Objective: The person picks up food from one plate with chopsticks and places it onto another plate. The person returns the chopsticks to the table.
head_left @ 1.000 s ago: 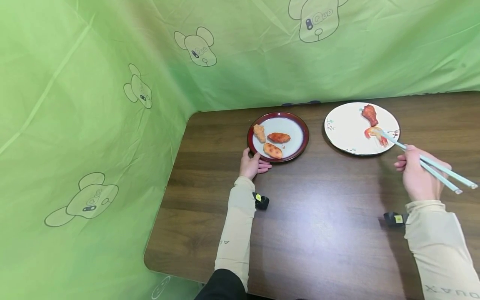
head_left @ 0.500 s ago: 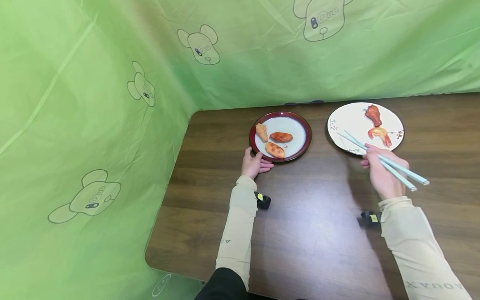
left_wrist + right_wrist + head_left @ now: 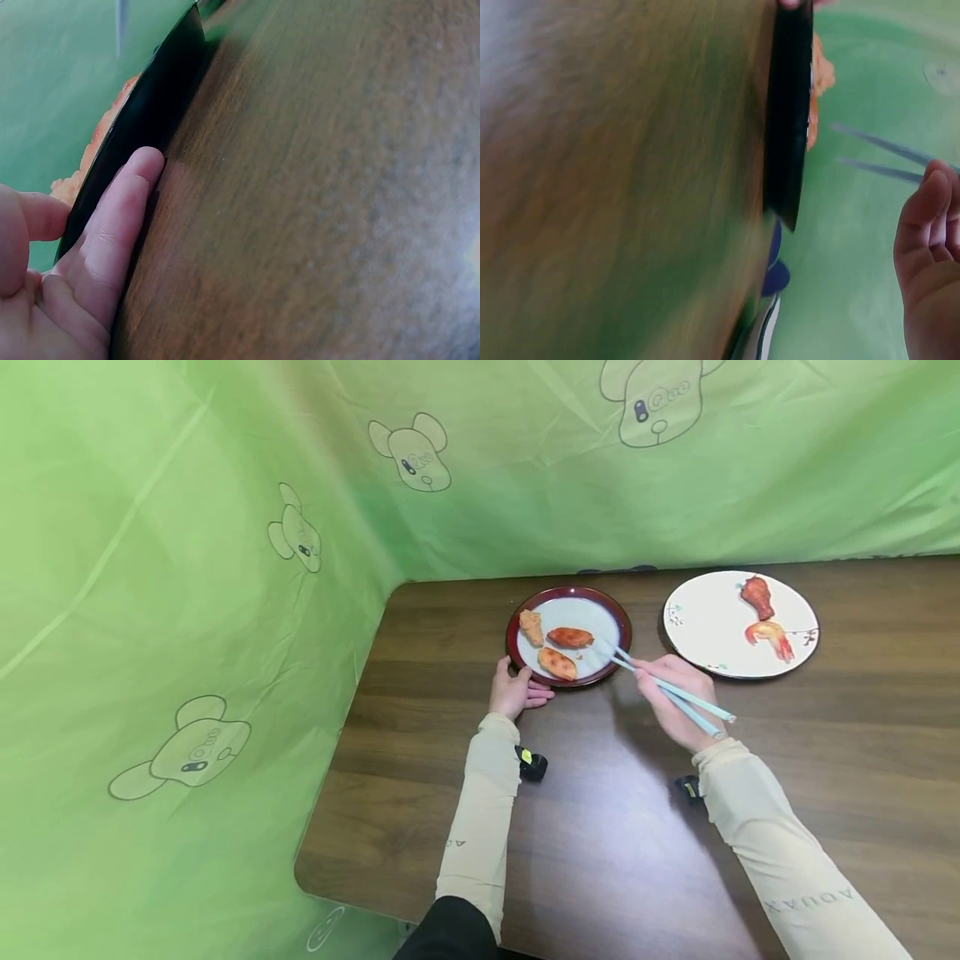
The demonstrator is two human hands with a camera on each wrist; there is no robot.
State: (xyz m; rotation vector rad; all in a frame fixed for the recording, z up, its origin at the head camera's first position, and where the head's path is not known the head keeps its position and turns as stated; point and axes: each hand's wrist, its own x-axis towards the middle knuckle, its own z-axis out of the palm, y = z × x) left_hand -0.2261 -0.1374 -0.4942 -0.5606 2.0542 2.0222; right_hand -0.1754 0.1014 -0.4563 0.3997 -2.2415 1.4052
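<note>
My right hand point(image 3: 678, 697) holds a pair of pale blue chopsticks point(image 3: 696, 701). Their slightly parted tips reach over the right side of a red-rimmed plate point(image 3: 573, 593), with no food between them. On that plate lie a dark orange chicken wing point(image 3: 570, 637), a lighter browned wing point(image 3: 557, 663) and a crumbly fried piece point(image 3: 531, 627). My left hand point(image 3: 513, 692) grips the plate's near left edge. In the left wrist view the thumb point(image 3: 45, 216) is at the rim and the fingers point(image 3: 112, 240) lie against the dark underside.
To the right, a white patterned plate point(image 3: 708, 622) bears a red drumstick point(image 3: 757, 597) and a shrimp point(image 3: 770, 639). Both plates stand toward the back of the brown wooden table point(image 3: 405, 760). Green cloth point(image 3: 517, 510) hangs behind and to the left.
My right hand has swung left with the chopsticks, from the shrimp on the white plate to over the red-rimmed plate. The left hand keeps its grip on the rim.
</note>
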